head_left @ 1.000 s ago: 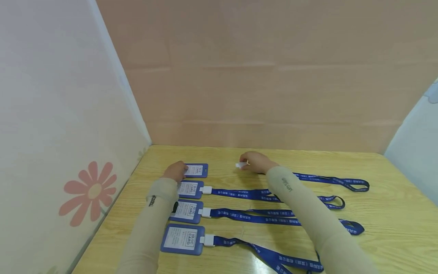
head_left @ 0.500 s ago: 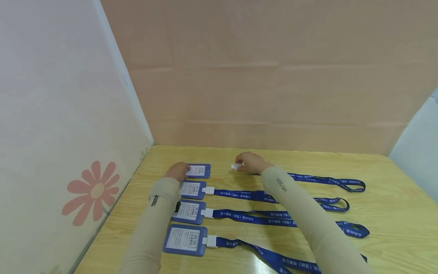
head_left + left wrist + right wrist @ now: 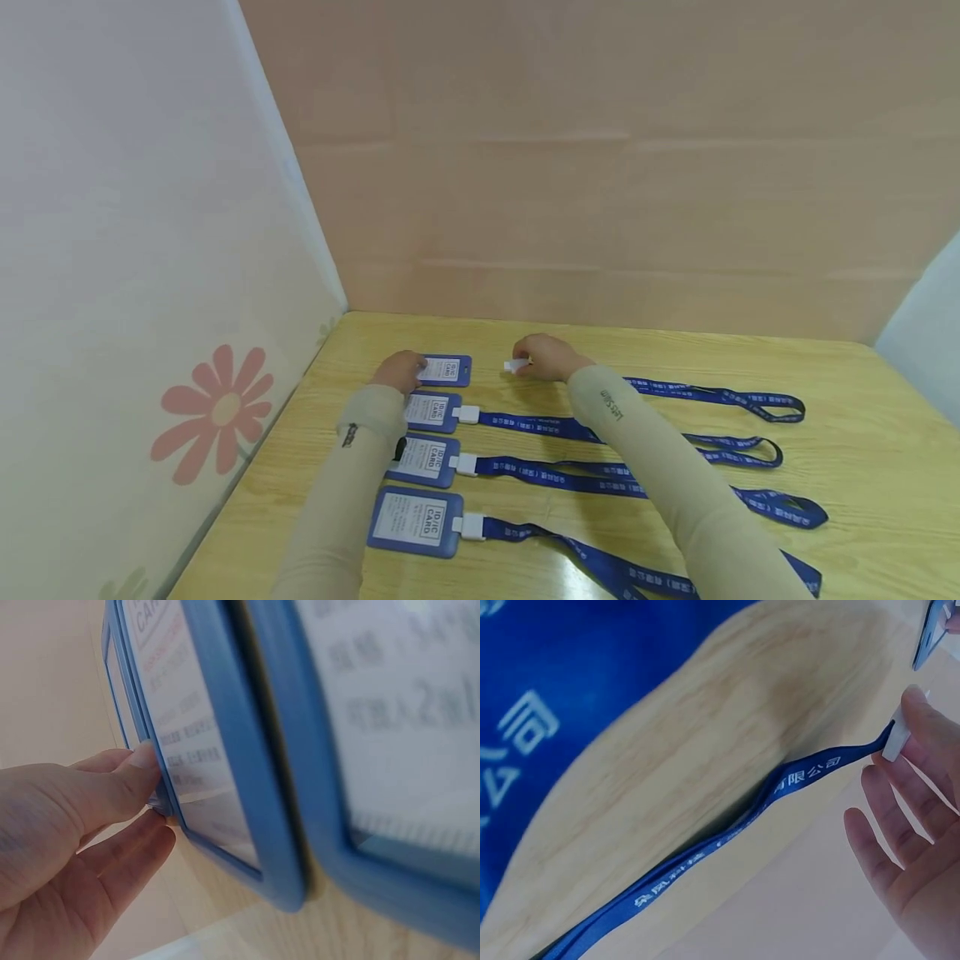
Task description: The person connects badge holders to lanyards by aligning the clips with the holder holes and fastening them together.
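Observation:
My left hand (image 3: pixel 400 372) pinches the left end of the farthest blue badge holder (image 3: pixel 447 370), with the thumb over its face. The slot at the holder's right end shows in the head view. My right hand (image 3: pixel 551 358) holds a white clip (image 3: pixel 514 366) between thumb and fingers, a short gap to the right of that holder. From the clip (image 3: pixel 897 735) a blue lanyard (image 3: pixel 810 766) with white lettering runs back to the table; my right hand and forearm hide part of it in the head view.
Nearer on the wooden table (image 3: pixel 862 433) lie three more badge holders, the closest one (image 3: pixel 416 522) in front. White clips (image 3: pixel 465 464) join them to blue lanyards (image 3: pixel 525 427) stretching right, partly under my right sleeve. A wall (image 3: pixel 150 167) borders the left side.
My right hand has brought the white clip leftward, closer to the farthest badge holder. My left hand keeps its pinch on that holder. The head view has shifted slightly.

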The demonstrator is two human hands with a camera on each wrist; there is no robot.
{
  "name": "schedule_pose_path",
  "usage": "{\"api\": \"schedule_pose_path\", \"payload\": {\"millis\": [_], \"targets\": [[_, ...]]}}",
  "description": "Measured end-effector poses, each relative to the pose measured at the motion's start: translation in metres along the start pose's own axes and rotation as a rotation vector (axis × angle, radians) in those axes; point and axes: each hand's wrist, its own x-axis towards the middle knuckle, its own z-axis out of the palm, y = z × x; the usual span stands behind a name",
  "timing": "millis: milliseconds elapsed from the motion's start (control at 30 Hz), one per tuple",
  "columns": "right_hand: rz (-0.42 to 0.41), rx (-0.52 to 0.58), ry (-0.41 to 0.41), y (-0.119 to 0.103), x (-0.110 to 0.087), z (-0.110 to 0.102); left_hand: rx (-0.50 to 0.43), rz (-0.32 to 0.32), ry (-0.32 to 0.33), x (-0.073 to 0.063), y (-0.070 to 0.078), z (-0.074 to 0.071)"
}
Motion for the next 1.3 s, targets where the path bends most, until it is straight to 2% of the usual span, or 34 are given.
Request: {"api": "schedule_pose_path", "payload": {"millis": [400,567,600,733,800,833,1067,1300], "targets": [[-0.035,0.014,-0.034,-0.009,0.013,0.011,-0.03,-0.03,0.004,-0.007,0.008,-0.002],[-0.023,0.034,-0.052,-0.014,0.018,0.016,-0.052,-0.045,-0.013,0.0,0.007,0.002],[-0.014,0.04,-0.052,-0.016,0.019,0.016,-0.043,-0.025,0.005,0.006,0.001,0.008],[-0.002,0.025,-0.044,-0.021,0.022,0.019,-0.017,-0.008,0.007,0.008,0.001,0.009],[-0.001,0.01,-0.038,-0.023,0.023,0.019,-0.012,0.004,0.01,0.008,0.0,0.009],[-0.007,-0.002,-0.034,-0.024,0.023,0.02,-0.017,-0.01,-0.01,0.002,0.006,0.003],[-0.003,-0.015,-0.02,-0.032,0.025,0.018,0.011,0.007,0.003,-0.002,0.005,0.002],[0.022,-0.007,-0.008,-0.036,0.03,0.022,-0.047,-0.017,-0.002,-0.002,0.003,0.004]]}}
